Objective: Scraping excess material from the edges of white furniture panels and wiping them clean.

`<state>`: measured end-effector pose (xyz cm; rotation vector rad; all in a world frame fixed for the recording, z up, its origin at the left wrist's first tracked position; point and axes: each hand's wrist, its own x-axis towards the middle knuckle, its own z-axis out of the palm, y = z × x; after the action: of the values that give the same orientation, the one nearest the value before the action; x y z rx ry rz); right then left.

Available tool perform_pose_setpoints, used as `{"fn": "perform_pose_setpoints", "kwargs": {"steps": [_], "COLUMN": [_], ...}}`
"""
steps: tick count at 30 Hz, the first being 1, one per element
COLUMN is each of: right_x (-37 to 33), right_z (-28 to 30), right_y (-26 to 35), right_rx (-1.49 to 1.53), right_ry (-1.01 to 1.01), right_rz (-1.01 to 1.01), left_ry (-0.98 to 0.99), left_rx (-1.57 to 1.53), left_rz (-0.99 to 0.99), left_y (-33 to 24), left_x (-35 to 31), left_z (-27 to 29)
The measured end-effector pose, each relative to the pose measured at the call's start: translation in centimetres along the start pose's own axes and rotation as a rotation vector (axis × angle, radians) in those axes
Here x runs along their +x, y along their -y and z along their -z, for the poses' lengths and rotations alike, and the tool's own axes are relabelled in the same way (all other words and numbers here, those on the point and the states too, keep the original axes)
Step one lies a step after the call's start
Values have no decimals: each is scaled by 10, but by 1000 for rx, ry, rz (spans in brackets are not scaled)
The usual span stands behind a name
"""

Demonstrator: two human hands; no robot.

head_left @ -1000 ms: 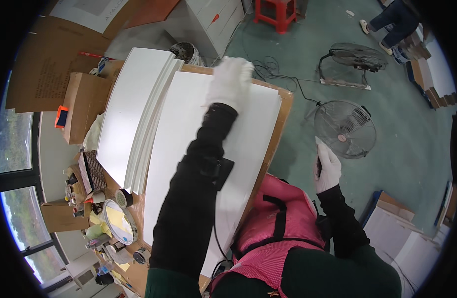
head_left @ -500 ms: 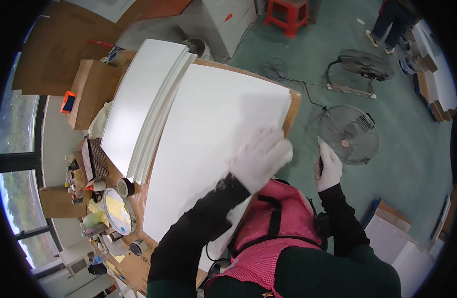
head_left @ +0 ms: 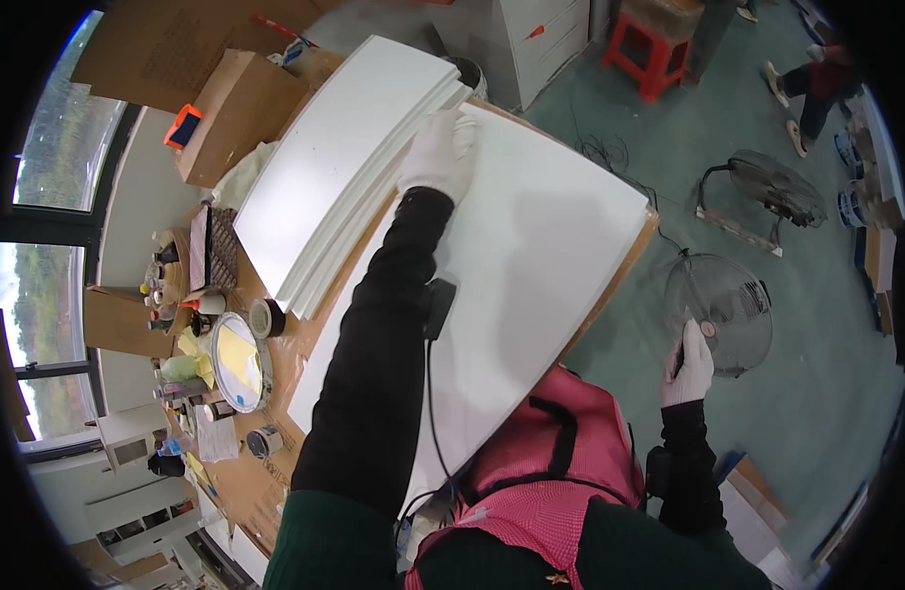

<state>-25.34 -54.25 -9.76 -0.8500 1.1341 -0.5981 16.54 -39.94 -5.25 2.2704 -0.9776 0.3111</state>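
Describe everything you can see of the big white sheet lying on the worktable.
The white sheet is large, plain, matt and rectangular, perhaps board or foam. It lies flat on the brown worktable, covering most of it. A stack of similar white sheets lies along its left edge. The gloved left hand rests near its far left corner, the black sleeve crossing over it. No marks show on it.

White gloves cover the left hand and right hand; the sleeves are black, with a pink checked apron over dark green.
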Motion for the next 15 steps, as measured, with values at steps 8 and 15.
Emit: {"fn": "perform_pose_setpoints", "kwargs": {"steps": [8, 15], "right_x": [60, 9], "right_z": [53, -32], "right_y": [-32, 0], "right_rx": [-350, 116], "right_ry": [202, 380], "right_rz": [327, -57], "left_ry": [-61, -266], "left_rx": [121, 214], "left_rz": [385, 549], "left_y": [74, 111], "left_x": [-147, -334], "left_z": [110, 225]}}
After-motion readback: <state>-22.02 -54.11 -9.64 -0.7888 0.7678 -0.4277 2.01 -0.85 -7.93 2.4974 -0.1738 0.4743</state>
